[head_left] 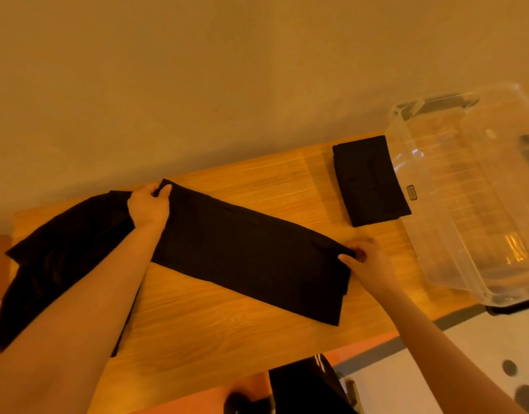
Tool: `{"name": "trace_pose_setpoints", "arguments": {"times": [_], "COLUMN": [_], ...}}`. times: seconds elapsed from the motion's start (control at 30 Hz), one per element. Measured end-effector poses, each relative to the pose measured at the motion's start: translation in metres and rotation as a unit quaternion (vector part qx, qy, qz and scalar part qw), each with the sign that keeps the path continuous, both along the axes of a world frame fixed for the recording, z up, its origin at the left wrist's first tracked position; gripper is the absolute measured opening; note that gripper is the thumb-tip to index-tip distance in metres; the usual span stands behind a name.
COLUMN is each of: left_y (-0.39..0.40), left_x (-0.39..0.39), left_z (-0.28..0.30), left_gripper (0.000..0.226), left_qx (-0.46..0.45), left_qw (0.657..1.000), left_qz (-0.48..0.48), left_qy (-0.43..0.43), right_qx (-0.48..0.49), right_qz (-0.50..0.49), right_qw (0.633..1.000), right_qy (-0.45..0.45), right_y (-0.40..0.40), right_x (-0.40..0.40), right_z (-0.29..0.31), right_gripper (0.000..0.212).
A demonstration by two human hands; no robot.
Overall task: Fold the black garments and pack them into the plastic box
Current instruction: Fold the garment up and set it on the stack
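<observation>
A black garment (pixel 251 252), folded into a long strip, lies flat across the wooden table (pixel 227 339). My left hand (pixel 149 204) pinches its far left corner. My right hand (pixel 366 258) pinches the corner at its right end. A second black garment (pixel 370 180), folded into a small rectangle, lies against the left wall of the clear plastic box (pixel 454 234). The box stands at the table's right end and looks to hold nothing. Several unfolded black garments (pixel 54 264) are heaped at the left, partly under my left arm.
The table's far edge meets a plain wall. Its near edge runs diagonally across the lower frame. Below it are a dark-clothed leg (pixel 305 386) and a pale floor at the lower right. The box overhangs the table's right end.
</observation>
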State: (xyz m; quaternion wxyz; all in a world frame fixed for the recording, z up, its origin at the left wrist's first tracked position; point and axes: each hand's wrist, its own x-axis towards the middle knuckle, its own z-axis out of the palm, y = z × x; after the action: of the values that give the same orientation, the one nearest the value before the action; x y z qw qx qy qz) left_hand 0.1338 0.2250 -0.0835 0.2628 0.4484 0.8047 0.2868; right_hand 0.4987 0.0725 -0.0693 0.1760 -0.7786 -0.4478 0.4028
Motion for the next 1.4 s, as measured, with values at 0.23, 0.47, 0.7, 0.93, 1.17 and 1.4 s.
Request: {"name": "trace_pose_setpoints", "arguments": {"times": [0.23,0.47,0.7,0.93,1.17,1.4], "left_y": [0.001,0.007,0.007,0.007,0.012,0.006], "left_x": [-0.003,-0.009,-0.015,-0.013,-0.016,-0.025], "left_z": [0.01,-0.001,-0.009,-0.012,-0.003,0.01], "left_gripper": [0.029,0.032,0.034,0.037,0.032,0.039], "left_qx": [0.07,-0.005,0.012,0.043,-0.026,-0.147], "left_qw": [0.997,0.998,0.987,0.981,0.995,0.98], "left_qz": [0.017,-0.068,-0.125,-0.131,-0.097,-0.119], "left_qy": [-0.025,-0.003,0.1,0.139,0.019,-0.067], "right_qx": [0.047,0.049,0.033,0.021,0.002,0.021], "right_qz": [-0.068,-0.1,-0.093,-0.012,-0.075,-0.199], "right_qw": [0.988,0.982,0.995,0.996,0.995,0.933], "right_qy": [0.133,0.151,0.01,-0.083,0.066,0.3], "right_y": [-0.003,-0.012,-0.006,-0.007,-0.016,-0.027], "right_x": [-0.006,-0.006,0.001,-0.003,0.006,0.004], "right_z": [0.009,0.009,-0.002,0.003,0.008,0.005], "right_gripper": [0.018,0.014,0.007,0.002,0.007,0.061]}}
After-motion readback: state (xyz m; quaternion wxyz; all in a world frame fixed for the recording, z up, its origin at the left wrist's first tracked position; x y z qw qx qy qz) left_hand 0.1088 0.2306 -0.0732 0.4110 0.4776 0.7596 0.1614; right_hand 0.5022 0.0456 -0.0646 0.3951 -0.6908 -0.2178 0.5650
